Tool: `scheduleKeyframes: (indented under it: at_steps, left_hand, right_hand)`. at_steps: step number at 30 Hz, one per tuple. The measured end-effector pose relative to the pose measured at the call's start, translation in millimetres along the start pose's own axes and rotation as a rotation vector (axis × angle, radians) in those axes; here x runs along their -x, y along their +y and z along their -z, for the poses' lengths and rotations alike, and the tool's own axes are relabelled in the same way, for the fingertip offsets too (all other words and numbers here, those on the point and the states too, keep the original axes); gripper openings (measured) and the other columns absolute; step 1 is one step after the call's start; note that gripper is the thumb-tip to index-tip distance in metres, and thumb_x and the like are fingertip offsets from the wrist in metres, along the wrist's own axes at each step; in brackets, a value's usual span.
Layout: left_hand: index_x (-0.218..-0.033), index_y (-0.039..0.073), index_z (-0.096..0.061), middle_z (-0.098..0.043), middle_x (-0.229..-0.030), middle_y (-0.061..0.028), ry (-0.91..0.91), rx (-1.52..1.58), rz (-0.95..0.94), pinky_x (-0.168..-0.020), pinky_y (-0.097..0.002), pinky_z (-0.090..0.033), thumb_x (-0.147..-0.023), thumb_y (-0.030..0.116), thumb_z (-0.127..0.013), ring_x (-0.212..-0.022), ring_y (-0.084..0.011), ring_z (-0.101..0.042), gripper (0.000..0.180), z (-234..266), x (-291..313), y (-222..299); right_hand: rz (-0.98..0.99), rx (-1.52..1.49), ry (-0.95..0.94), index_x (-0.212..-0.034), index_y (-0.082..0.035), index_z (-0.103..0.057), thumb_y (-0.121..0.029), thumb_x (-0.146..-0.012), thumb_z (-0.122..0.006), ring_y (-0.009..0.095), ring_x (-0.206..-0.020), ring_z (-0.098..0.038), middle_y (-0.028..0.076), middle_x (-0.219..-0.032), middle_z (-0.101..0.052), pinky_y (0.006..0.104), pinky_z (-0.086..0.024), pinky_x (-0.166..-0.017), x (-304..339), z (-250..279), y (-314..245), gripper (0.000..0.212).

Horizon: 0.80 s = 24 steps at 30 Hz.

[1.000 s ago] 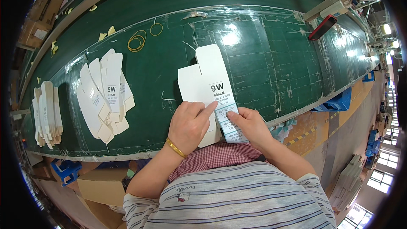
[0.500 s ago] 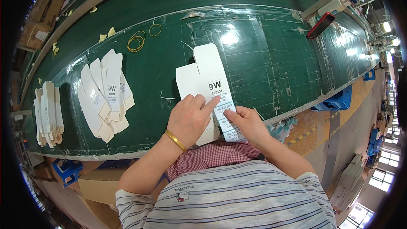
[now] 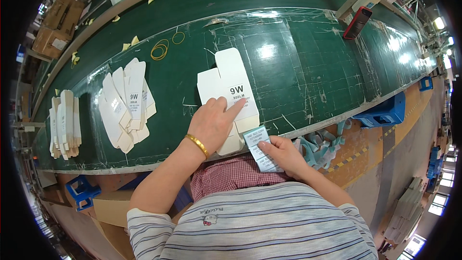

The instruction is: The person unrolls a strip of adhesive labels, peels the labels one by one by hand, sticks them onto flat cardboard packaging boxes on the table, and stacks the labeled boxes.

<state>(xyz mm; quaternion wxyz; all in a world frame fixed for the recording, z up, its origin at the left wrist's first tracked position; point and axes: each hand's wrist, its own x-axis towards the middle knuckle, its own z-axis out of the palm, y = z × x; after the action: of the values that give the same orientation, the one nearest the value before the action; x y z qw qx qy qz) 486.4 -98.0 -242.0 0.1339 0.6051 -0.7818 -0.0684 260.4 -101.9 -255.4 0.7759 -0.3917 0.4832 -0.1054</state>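
A flattened white carton [image 3: 211, 84] with dark print lies on the green table in front of me. My left hand [image 3: 211, 124] rests on it, the index finger stretched out and pressing on a small printed sticker [image 3: 241, 103] below the large print. Its other fingers are bent, and nothing shows in its grip. Just right of the carton's near end, my right hand [image 3: 285, 155] pinches a strip of pale blue-backed labels [image 3: 262, 150] between thumb and fingers. The strip hangs over the table's near edge, apart from the sticker.
Left of the carton lies a fanned pile of flat white cartons [image 3: 130, 103], and farther left a tighter stack [image 3: 65, 125]. Yellow rubber bands [image 3: 160, 49] lie beyond. A red-edged phone [image 3: 357, 22] stands at the far right. Crumpled backing strips [image 3: 321, 148] hang below the near edge.
My right hand has drawn the label strip down and away from the carton. One sticker stays on the carton, and my left index finger has slid along it.
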Motion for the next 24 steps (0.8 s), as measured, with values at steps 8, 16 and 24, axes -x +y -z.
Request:
scheduleKeyframes:
  at_steps: [8,16,24]
  left_hand:
    - [-0.114,0.004,-0.060,-0.057,-0.094,-0.0106,0.154,0.031,-0.047,-0.072,-0.0337,-0.049,-0.077,0.016,-0.068,-0.084,-0.0263,-0.056,0.040,7.2,6.8,9.2]
    - [-0.076,0.008,-0.059,-0.054,-0.076,-0.0048,0.004,-0.273,-0.241,-0.064,-0.0323,-0.050,-0.072,0.013,-0.062,-0.071,-0.0210,-0.057,0.007,-5.9,-11.4,8.9]
    - [-0.076,0.003,-0.059,-0.056,-0.070,-0.0075,0.296,-0.214,-0.349,-0.057,-0.0337,-0.046,-0.064,0.007,-0.062,-0.064,-0.0229,-0.057,0.014,83.0,14.7,-16.7]
  right_hand:
    - [0.045,-0.060,0.029,-0.102,0.001,-0.063,-0.019,-0.094,-0.056,0.005,-0.068,-0.057,0.001,-0.083,-0.064,0.0209,-0.048,-0.059,11.8,19.7,13.9,0.023]
    - [0.129,-0.040,0.007,-0.102,0.001,-0.063,-0.020,-0.093,-0.058,0.005,-0.069,-0.055,0.000,-0.084,-0.063,0.0212,-0.045,-0.061,16.1,15.6,14.0,0.023]
    - [0.164,-0.026,0.011,-0.103,0.000,-0.062,-0.014,-0.093,-0.057,0.007,-0.069,-0.059,0.003,-0.086,-0.065,0.0224,-0.049,-0.062,14.7,9.9,3.1,0.018]
